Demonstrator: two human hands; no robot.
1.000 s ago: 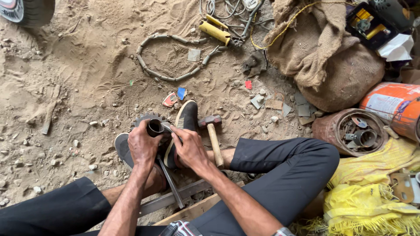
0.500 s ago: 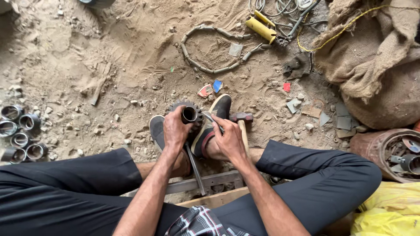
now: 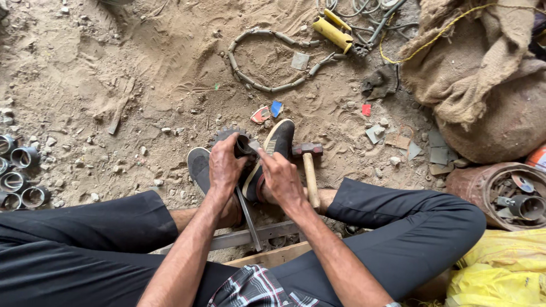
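Observation:
My left hand (image 3: 226, 166) grips a short dark metal ring (image 3: 244, 145) and holds it upright above a long flat metal bar (image 3: 249, 219) that runs between my feet. My right hand (image 3: 280, 176) pinches a small metal piece (image 3: 254, 146) against the ring's rim. A hammer (image 3: 309, 170) with a wooden handle lies on the sand just right of my right hand, by my black shoe (image 3: 273, 149). My other shoe (image 3: 199, 168) sits left of my left hand.
Several short metal pipe rings (image 3: 21, 179) lie at the left edge. A rusty tin (image 3: 500, 196) of metal parts stands at the right, beside burlap sacks (image 3: 483, 79) and yellow cloth (image 3: 500, 273). A chain loop (image 3: 267, 62) and yellow-handled tool (image 3: 334, 31) lie on the far sand.
The view has swung left, bringing the pipe rings at the left into sight. Both hands stay on the ring, with the right hand's fingers shifting slightly at its rim.

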